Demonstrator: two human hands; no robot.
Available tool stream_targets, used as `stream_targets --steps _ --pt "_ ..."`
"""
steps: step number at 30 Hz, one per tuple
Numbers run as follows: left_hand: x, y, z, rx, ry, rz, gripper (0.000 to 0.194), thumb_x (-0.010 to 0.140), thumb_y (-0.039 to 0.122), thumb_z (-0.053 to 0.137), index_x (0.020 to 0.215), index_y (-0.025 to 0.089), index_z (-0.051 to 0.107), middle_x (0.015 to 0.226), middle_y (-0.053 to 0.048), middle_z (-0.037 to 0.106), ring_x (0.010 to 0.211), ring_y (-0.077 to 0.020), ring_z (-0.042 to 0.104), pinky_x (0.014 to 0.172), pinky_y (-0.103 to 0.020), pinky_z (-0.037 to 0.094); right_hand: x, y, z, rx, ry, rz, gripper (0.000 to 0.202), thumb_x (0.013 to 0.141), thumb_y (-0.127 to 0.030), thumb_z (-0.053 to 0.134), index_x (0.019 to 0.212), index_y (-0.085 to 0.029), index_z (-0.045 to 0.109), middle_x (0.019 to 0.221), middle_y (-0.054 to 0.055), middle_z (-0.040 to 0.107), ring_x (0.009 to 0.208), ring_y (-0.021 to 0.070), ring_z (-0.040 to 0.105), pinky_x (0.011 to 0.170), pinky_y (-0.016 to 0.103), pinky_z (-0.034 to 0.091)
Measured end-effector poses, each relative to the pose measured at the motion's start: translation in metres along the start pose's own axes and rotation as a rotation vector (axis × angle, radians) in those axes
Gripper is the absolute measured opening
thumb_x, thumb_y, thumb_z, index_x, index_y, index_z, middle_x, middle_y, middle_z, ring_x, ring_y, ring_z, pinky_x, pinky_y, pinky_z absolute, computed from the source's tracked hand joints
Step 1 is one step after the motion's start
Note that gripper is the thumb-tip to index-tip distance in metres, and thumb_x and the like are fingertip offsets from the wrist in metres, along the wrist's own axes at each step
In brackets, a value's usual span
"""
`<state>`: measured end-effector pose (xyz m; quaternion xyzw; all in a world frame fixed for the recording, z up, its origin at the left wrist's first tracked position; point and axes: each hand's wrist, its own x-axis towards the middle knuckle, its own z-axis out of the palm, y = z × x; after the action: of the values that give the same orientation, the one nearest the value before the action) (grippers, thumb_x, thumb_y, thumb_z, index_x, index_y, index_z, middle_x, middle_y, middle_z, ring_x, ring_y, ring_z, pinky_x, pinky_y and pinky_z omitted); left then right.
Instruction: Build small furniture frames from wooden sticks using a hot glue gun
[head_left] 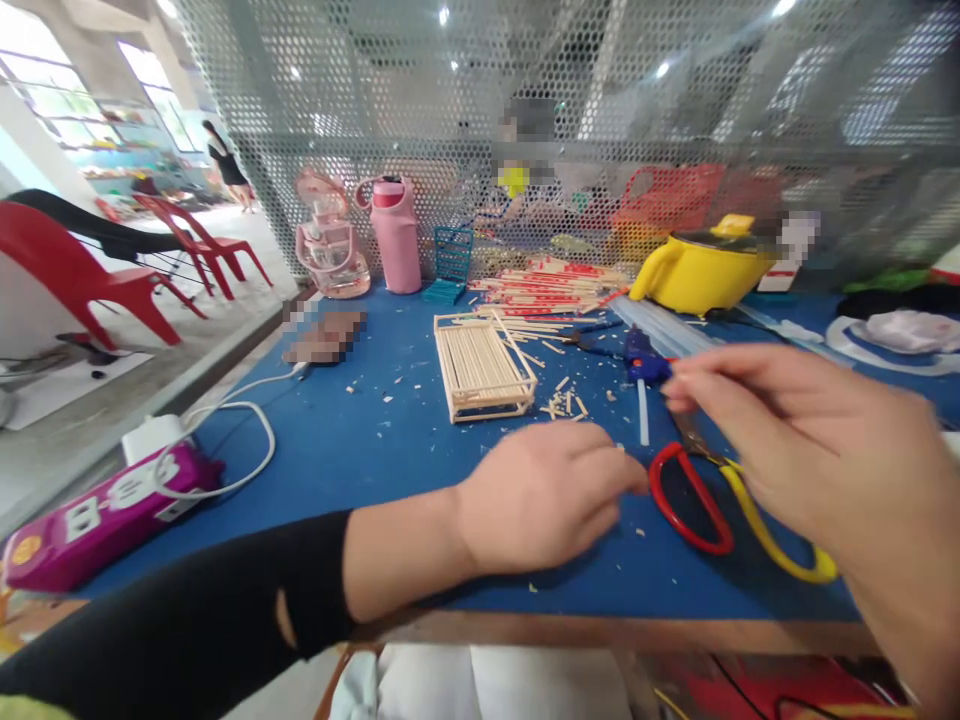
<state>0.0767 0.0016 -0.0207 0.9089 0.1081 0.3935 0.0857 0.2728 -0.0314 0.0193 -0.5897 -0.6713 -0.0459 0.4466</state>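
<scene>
With the stick frame (pixel 486 365) beyond and left of the scissors (pixel 697 442) on the tabletop (pixel 337 440), delicate stick assembly seems in hand — left hand (pixel 536 500) curled just left of them, right hand (pixel 832 440) with fingers pinched together, any grip I cannot tell — calling next for steady placement.

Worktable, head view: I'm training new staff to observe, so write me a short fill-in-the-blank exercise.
1. The scissors have one yellow handle and one ____ handle.
2. The stick frame rests on a ____ tabletop.
3. In this view, the frame lies to the ____ of the scissors.
4. The pot is mainly ____.
Missing words: red; blue; left; yellow.
</scene>
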Motion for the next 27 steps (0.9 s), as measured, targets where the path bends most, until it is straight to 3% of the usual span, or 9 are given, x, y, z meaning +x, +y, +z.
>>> stream_targets --steps 2,5,7,11,16,20,22,24,27 --pt "-0.010 -0.015 -0.029 0.090 0.166 -0.094 0.024 0.085 0.007 0.043 0.095 0.015 0.064 0.082 -0.005 0.066 0.074 -0.0149 0.059 0.068 -0.025 0.047 0.024 -0.022 0.022 0.160 -0.146 -0.127 0.011 0.088 -0.030 0.055 0.085 -0.026 0.065 0.075 -0.002 0.071 0.068 0.0126 0.066 0.065 0.027 0.050" --pt "-0.025 -0.049 -0.064 0.201 0.542 -0.451 0.022 0.089 0.011 0.043 0.099 0.020 0.061 0.074 0.001 0.059 0.063 -0.0110 0.052 0.061 -0.024 0.042 0.044 -0.033 0.056 0.348 -0.253 -0.165 0.007 0.084 -0.022 0.057 0.082 -0.023 0.063 0.071 -0.003 0.070 0.063 0.0128 0.066 0.060 0.027 0.050" --pt "-0.033 -0.072 -0.077 0.159 0.614 -0.620 0.019 0.090 0.019 0.045 0.103 0.020 0.059 0.064 0.004 0.049 0.052 -0.0095 0.042 0.051 -0.023 0.035 0.045 -0.028 0.074 0.451 -0.285 -0.107 0.006 0.083 -0.021 0.057 0.082 -0.022 0.063 0.069 -0.003 0.069 0.062 0.0128 0.065 0.059 0.027 0.051" --pt "-0.043 -0.094 -0.085 0.032 0.385 -0.777 0.023 0.082 0.019 0.056 0.105 0.016 0.059 0.069 0.003 0.054 0.060 -0.0099 0.049 0.057 -0.023 0.039 0.032 -0.011 0.090 0.449 -0.278 -0.042 0.004 0.082 -0.025 0.061 0.082 -0.022 0.065 0.072 -0.002 0.069 0.064 0.0125 0.063 0.061 0.027 0.050" --pt "-0.045 -0.084 -0.089 0.030 0.009 -0.841 0.022 0.078 0.031 0.063 0.094 0.016 0.066 0.072 0.001 0.058 0.062 -0.0110 0.050 0.061 -0.025 0.041 0.027 -0.002 0.090 0.465 -0.214 0.019 0.006 0.077 -0.020 0.065 0.082 -0.022 0.064 0.072 -0.002 0.067 0.063 0.0122 0.061 0.062 0.027 0.049" --pt "-0.051 -0.076 -0.083 -0.003 -0.285 -0.836 0.060 0.068 0.032 0.073 0.124 0.021 0.058 0.082 0.000 0.062 0.067 -0.0138 0.054 0.063 -0.026 0.042 0.029 0.001 0.092 0.494 -0.215 0.047 0.006 0.079 -0.021 0.062 0.084 -0.019 0.062 0.072 0.000 0.066 0.065 0.0135 0.061 0.064 0.028 0.048" --pt "-0.053 -0.074 -0.074 -0.063 -0.261 -0.872 0.072 0.063 0.034 0.078 0.131 0.024 0.055 0.078 0.001 0.064 0.065 -0.0144 0.053 0.063 -0.027 0.042 0.031 0.004 0.094 0.462 -0.201 0.091 0.004 0.080 -0.021 0.060 0.082 -0.019 0.062 0.070 0.000 0.064 0.063 0.0131 0.059 0.062 0.028 0.046" --pt "-0.052 -0.073 -0.064 -0.162 -0.080 -0.919 0.055 0.064 0.032 0.077 0.117 0.021 0.067 0.069 0.001 0.063 0.061 -0.0141 0.051 0.062 -0.027 0.040 0.033 0.007 0.094 0.448 -0.190 0.158 0.002 0.079 -0.020 0.060 0.079 -0.019 0.061 0.068 -0.001 0.062 0.060 0.0126 0.055 0.060 0.027 0.044" --pt "-0.046 -0.071 -0.055 -0.237 0.096 -0.925 0.037 0.074 0.034 0.069 0.108 0.019 0.071 0.076 -0.001 0.068 0.063 -0.0134 0.051 0.062 -0.026 0.039 0.035 0.008 0.093 0.471 -0.169 0.201 0.007 0.079 -0.024 0.060 0.076 -0.018 0.062 0.067 0.000 0.062 0.061 0.0133 0.055 0.060 0.027 0.043"
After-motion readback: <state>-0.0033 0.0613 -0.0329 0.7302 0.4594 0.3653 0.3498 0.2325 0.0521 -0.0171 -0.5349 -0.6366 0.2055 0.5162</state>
